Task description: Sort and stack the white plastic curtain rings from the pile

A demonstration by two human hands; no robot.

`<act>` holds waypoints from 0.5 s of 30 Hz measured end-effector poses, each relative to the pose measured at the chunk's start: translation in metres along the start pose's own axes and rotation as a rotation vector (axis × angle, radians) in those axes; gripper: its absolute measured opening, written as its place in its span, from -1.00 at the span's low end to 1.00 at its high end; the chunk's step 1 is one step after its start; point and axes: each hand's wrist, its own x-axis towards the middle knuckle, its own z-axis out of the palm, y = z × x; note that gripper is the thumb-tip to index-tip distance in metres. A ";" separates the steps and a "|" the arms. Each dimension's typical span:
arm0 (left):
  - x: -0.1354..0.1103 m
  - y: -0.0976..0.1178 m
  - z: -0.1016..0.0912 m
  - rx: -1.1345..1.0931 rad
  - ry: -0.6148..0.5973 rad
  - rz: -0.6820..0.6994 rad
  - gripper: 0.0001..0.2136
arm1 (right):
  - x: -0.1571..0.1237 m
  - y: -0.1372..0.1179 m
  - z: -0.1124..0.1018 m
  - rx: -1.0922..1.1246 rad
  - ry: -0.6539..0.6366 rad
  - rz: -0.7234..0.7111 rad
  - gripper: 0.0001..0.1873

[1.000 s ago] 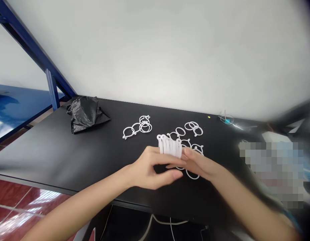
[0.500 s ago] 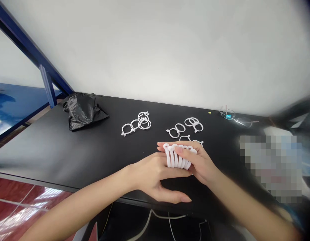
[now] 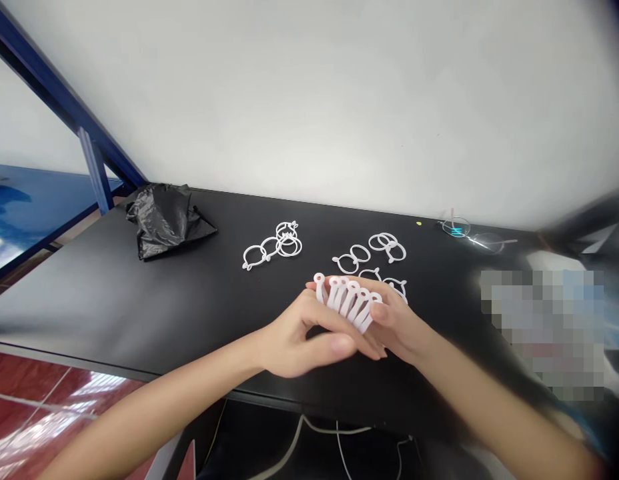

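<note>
Several white plastic curtain rings (image 3: pixel 345 300), each with a small eyelet, stand in a row around the fingers of my left hand (image 3: pixel 309 340). Those fingers point right, pressed together inside the rings, while the thumb lies apart and below. My right hand (image 3: pixel 397 320) closes on the row from the right, its thumb on the end ring and its fingers behind. Where the two hands overlap, some fingertips are hidden. Beyond them, more curtain rings (image 3: pixel 358 254) lie loose on the black table (image 3: pixel 204 307), and another cluster of curtain rings (image 3: pixel 255 247) is farther left.
A crumpled black plastic bag (image 3: pixel 164 223) sits at the table's back left. Eyeglasses (image 3: pixel 456 228) rest near the wall at right. Behind the table rises a white wall (image 3: pixel 309 100), with a blue metal frame (image 3: pixel 97 170) at left. Cables (image 3: pixel 294 447) hang under the front edge.
My left hand has turned and its thumb has drawn up nearer the fingers. The row of rings has tilted and shifted slightly left, and my right thumb has slid right along it.
</note>
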 end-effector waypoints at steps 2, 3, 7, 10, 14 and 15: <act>-0.001 0.001 -0.003 -0.174 0.026 -0.044 -0.38 | 0.001 -0.001 -0.005 0.040 -0.110 0.007 -0.35; -0.001 0.001 -0.005 -0.244 0.043 -0.058 -0.36 | 0.002 -0.001 -0.006 0.066 -0.146 0.011 -0.37; -0.001 0.000 -0.010 -0.373 0.055 -0.076 -0.39 | 0.004 0.004 -0.002 0.219 -0.176 0.009 -0.62; 0.000 -0.003 -0.010 -0.378 0.031 -0.096 -0.44 | 0.004 0.007 0.006 0.321 -0.211 0.003 -0.75; 0.003 -0.010 -0.008 -0.387 0.069 -0.076 -0.61 | 0.005 0.010 0.013 0.403 -0.169 0.001 -0.75; 0.004 -0.011 -0.007 -0.411 0.090 -0.052 -0.58 | 0.005 0.011 0.013 0.414 -0.148 0.000 -0.73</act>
